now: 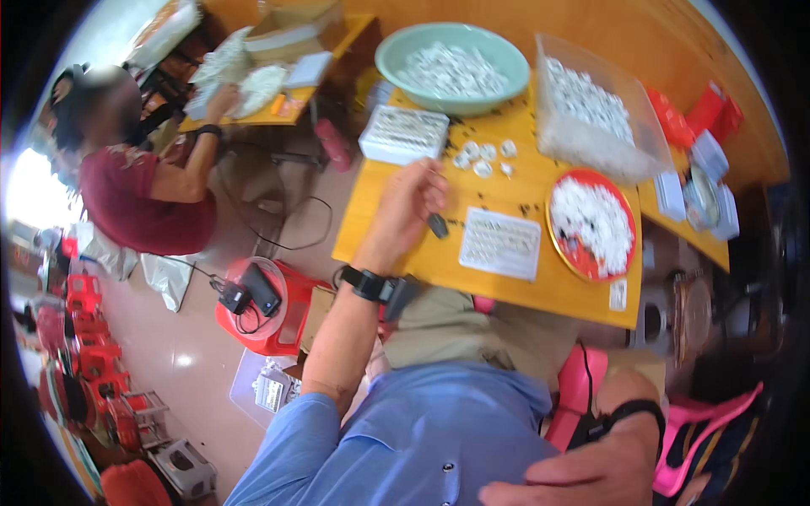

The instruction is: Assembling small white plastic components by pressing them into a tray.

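Observation:
My left hand [413,196] is over the left part of the yellow table, its fingers curled together; what they hold, if anything, is too small to make out. Just beyond it sits a stack of white trays [403,135] filled with small pieces. A small black object [438,225] lies by the heel of this hand. To its right are several round white pieces [483,153] and a flat white tray [499,244] with rows of tiny parts. Low in front of my shirt, my right hand [582,472] is away from the table, slightly blurred, fingers stretched out and holding nothing visible.
A green basin [451,106] and a clear plastic bin [591,156], both full of white pieces, stand at the table's back. A red plate [582,263] of white pieces sits at the right. At another table a person [143,185] works. A red stool [287,325] stands left.

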`<action>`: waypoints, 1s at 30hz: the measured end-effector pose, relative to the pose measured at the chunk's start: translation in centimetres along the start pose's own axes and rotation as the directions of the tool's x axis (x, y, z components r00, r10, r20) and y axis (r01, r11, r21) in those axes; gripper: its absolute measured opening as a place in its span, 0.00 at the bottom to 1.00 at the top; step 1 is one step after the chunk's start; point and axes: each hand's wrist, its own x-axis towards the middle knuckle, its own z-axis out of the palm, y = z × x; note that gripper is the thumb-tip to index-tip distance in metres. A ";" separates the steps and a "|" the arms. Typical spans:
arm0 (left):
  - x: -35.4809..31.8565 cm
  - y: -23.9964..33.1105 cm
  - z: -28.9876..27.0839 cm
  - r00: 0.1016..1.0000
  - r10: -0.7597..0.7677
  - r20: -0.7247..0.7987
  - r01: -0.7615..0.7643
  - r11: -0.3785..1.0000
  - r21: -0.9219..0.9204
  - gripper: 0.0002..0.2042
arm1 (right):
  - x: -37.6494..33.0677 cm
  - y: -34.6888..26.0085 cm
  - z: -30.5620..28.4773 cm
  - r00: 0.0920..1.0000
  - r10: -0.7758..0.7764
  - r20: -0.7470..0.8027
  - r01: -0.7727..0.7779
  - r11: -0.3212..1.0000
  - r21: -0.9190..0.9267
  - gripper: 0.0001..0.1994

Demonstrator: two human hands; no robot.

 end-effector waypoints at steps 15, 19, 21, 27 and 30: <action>-0.7 -4.2 1.1 0.995 -0.087 -0.052 0.061 0.923 -0.380 0.13 | -3.9 16.7 1.5 0.720 0.658 -0.221 -0.673 0.584 -0.454 0.06; -1.4 -3.5 1.6 0.996 -0.088 0.014 0.087 0.917 -0.388 0.13 | -8.3 25.9 0.9 0.549 0.803 -0.234 -0.714 0.305 -0.630 0.08; -1.3 -3.2 1.7 0.996 -0.078 0.053 0.092 0.922 -0.376 0.13 | -9.0 27.9 1.6 0.470 0.846 -0.251 -0.721 0.203 -0.663 0.08; -1.3 -3.1 1.7 0.964 -0.148 0.223 0.168 0.983 -0.071 0.12 | -9.8 29.1 2.5 0.460 0.866 -0.195 -0.687 0.208 -0.696 0.07; -1.9 -3.2 3.2 0.945 -0.133 0.298 0.021 0.936 0.351 0.10 | -9.9 26.4 2.0 0.555 0.796 -0.242 -0.674 0.259 -0.692 0.06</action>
